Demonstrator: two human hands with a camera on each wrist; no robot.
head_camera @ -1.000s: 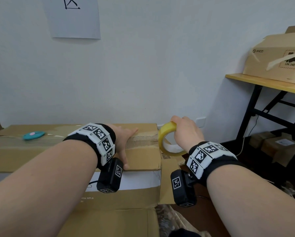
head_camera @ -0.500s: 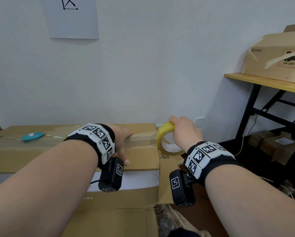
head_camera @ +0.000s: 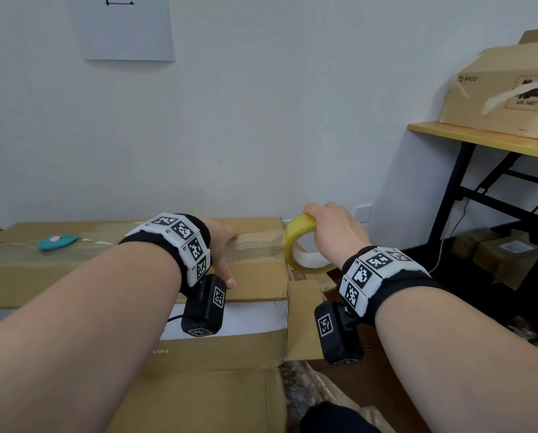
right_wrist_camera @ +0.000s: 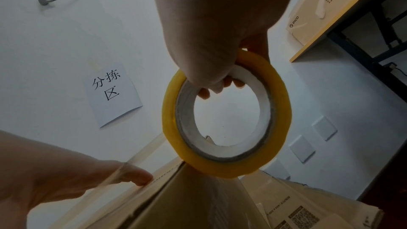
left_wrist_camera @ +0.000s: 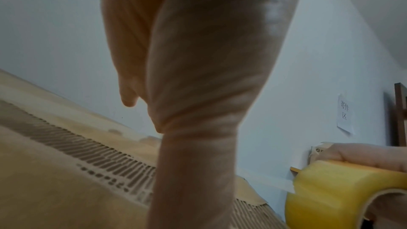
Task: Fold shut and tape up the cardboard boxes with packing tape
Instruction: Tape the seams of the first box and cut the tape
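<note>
the left hand (head_camera: 222,254) lies flat with fingers stretched out on top of the cardboard box (head_camera: 255,276), pressing near its right end; the wristband hides most of the palm in the head view, and the left wrist view shows only the blurred underside of the hand. the right hand (head_camera: 333,235) curls round the tape roll (head_camera: 305,248), fingers hooked through the core, holding it upright just past the box's right edge. a clear strip of tape (right_wrist_camera: 141,154) runs from the roll to the left hand, faint and hard to trace against the wall. a torn patch of bare corrugation (head_camera: 255,250) shows on the box top between the hands. a teal object (head_camera: 57,242) lies farther left on the box; what it is cannot be told. a second box (head_camera: 505,92) sits on the surface (head_camera: 480,140) at right, cut off by the frame.
</note>
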